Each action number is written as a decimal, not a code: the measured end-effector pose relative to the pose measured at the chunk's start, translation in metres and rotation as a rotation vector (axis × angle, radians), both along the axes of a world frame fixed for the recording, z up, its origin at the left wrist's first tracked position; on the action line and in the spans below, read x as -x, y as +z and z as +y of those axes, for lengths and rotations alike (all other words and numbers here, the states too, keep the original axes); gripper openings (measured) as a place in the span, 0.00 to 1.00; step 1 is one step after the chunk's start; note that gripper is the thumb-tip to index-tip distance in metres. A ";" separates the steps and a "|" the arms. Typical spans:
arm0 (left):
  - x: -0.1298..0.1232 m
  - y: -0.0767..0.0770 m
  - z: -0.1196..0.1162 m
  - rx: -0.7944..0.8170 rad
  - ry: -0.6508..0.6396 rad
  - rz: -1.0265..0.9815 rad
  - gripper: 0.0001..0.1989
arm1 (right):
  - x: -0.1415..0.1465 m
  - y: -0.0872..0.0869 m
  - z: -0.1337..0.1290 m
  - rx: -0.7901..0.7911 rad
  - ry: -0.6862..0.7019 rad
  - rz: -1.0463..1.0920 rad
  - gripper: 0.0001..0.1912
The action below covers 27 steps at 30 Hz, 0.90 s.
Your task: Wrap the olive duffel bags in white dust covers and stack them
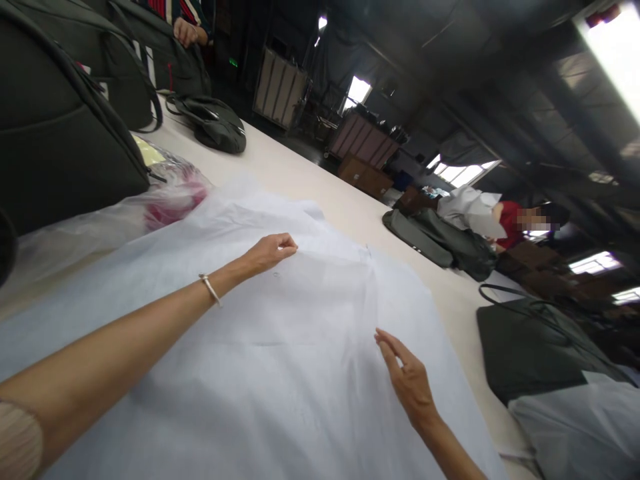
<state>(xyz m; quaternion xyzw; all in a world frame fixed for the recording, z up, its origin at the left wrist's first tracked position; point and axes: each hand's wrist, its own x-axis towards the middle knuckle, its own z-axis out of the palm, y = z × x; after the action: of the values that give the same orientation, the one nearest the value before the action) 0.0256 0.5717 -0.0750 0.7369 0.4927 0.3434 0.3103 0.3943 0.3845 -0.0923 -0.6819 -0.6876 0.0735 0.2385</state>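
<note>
Head view: left hand [270,252] seemingly pinches thin white sheet [280,373].

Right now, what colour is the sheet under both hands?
Plain white, slightly translucent sheet, no pattern; head view shows it best.

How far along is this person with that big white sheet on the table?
Done: the white sheet already lies spread over the table. In hand: the left hand pinches the sheet near its far edge, while the right hand rests open on it. Left: the sheet shows soft wrinkles and no folds, and black bags lie unwrapped beside it.
</note>
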 end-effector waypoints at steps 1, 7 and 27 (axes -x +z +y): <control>0.004 0.004 -0.002 0.017 -0.042 -0.059 0.12 | -0.002 0.007 0.008 -0.081 -0.022 -0.005 0.21; 0.021 0.023 -0.026 0.132 -0.221 -0.271 0.15 | -0.027 0.060 0.066 -0.359 0.047 -0.332 0.30; 0.001 0.165 -0.156 -0.501 -0.007 -0.015 0.43 | 0.029 0.251 0.009 0.024 0.134 -0.432 0.18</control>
<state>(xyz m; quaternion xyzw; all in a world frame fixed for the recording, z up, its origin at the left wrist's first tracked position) 0.0246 0.4152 0.0904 0.7900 0.3871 0.4594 0.1227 0.3648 0.3932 0.1588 -0.6372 -0.7657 -0.0506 0.0720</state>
